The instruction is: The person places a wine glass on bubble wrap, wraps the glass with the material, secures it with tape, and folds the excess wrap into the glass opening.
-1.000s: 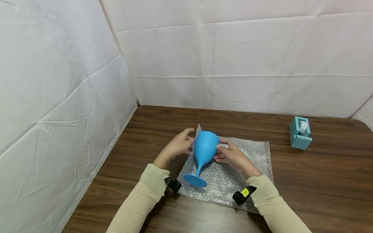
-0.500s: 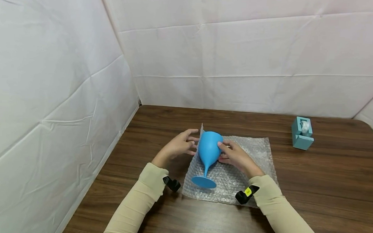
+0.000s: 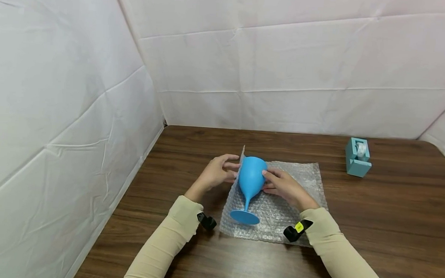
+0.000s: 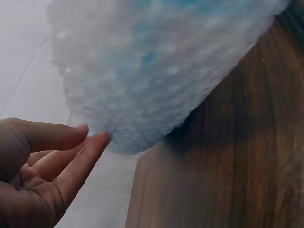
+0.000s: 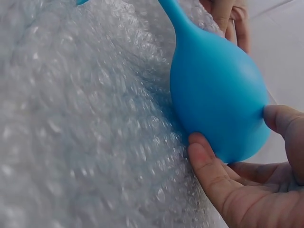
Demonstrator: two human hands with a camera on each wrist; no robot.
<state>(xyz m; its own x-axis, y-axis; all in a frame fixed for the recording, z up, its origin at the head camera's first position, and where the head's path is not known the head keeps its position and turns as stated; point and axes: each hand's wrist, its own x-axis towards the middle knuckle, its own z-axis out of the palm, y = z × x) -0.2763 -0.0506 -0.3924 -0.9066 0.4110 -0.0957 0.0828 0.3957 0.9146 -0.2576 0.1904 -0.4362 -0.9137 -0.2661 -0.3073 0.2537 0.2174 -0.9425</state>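
A blue goblet (image 3: pixel 251 179) lies tilted on a sheet of bubble wrap (image 3: pixel 278 218), its foot towards the near edge. My right hand (image 3: pixel 285 187) holds the bowl, thumb on one side and fingers at the other, as the right wrist view shows. The wrap's left edge stands raised against the bowl. At that edge my left hand (image 3: pixel 217 172) pinches the bubble wrap (image 4: pixel 123 90) between its fingertips. Through the wrap, blue shows faintly in the left wrist view. The goblet's underside is hidden.
A teal tape dispenser (image 3: pixel 357 157) with a roll of clear tape stands at the back right of the brown wooden table (image 3: pixel 398 213). White sheeting (image 3: pixel 293 63) hangs behind the table and on the left.
The goblet and the wrap's raised edge have shifted slightly right, the goblet's foot with them. The left hand's fingers have followed the edge; the right hand still holds the bowl.
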